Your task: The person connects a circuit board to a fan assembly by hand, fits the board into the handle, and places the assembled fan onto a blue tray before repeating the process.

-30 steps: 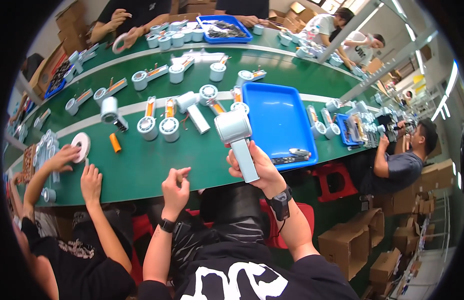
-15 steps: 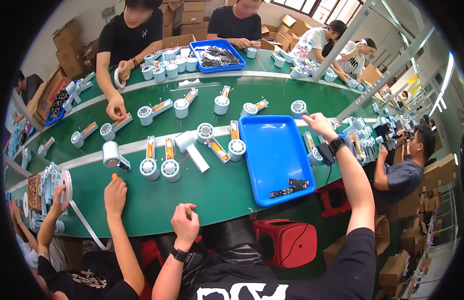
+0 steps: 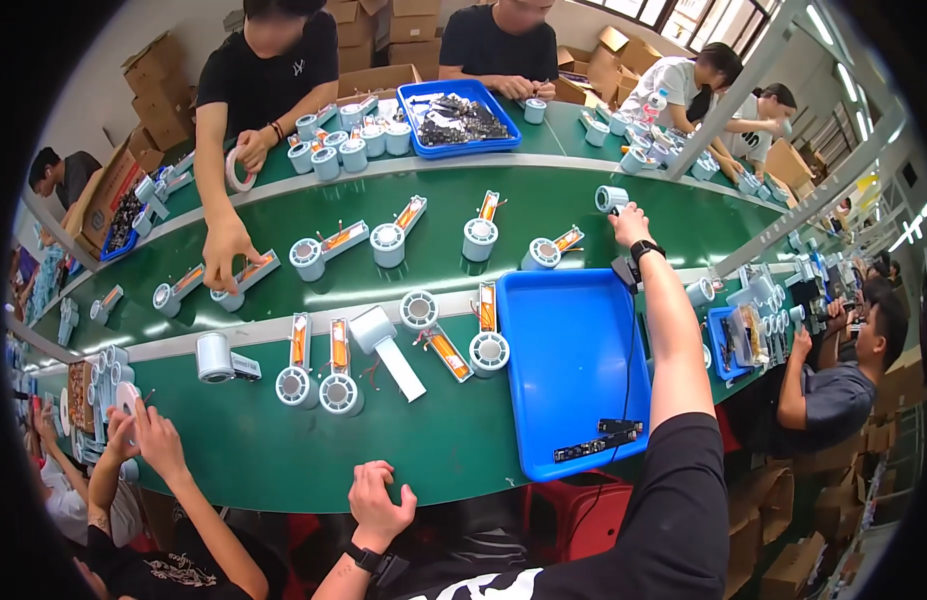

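Note:
At the far side of the blue tray [image 3: 573,370], my right hand [image 3: 631,228] reaches over the green conveyor and closes on a light-blue handheld fan housing [image 3: 611,199]; its handle is mostly hidden by my fingers. My left hand [image 3: 380,503] hovers by the table's near edge, fingers loosely bent and thumb apart, holding nothing. Ahead of it lie several similar fan housings, some with orange parts in opened handles, such as this one [image 3: 340,393]. A white-handled one [image 3: 371,328] lies face down. Black strip-shaped circuit pieces [image 3: 597,442] rest in the tray's near end.
A co-worker's hand [image 3: 231,255] touches a housing on the conveyor. Another person at left holds a tape roll [image 3: 128,399]. A metal rail [image 3: 253,333] divides conveyor from bench. A second blue tray [image 3: 458,118] of black parts stands opposite. A red stool [image 3: 583,515] is below the table.
My right hand has moved to the housing on the conveyor and closed on it. My left hand's fingers have spread somewhat. The left neighbour's hand withdrew toward the tape; the view shifted.

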